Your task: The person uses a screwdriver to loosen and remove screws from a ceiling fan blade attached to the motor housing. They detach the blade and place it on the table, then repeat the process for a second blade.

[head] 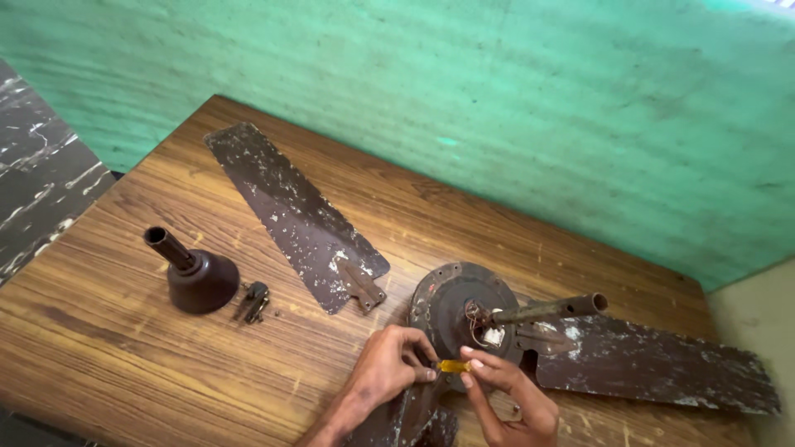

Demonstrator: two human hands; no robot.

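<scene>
1. Between my fingertips, at the near rim of the fan motor housing, sits a small yellow piece. I cannot tell what kind of part it is.
2. I have my left hand curled, thumb and forefinger pinched on the left end of that yellow piece.
3. I have my right hand meeting it from the other side, fingertips closed on the right end, so both hands grip the same small thing.
4. Just behind my hands the round dark housing lies flat on the wooden table, with loose wires showing at its centre and a rusty down rod pointing off to the right.
5. One worn brown blade is joined to the housing and runs to the right; another blade passes under my left wrist.
6. Further left, a detached blade lies apart on the table, its bracket end toward the housing.
7. Well to the left stands a dark bell-shaped canopy cover, with a small metal clip just beside it.
8. Beyond the table rises a green wall.
</scene>
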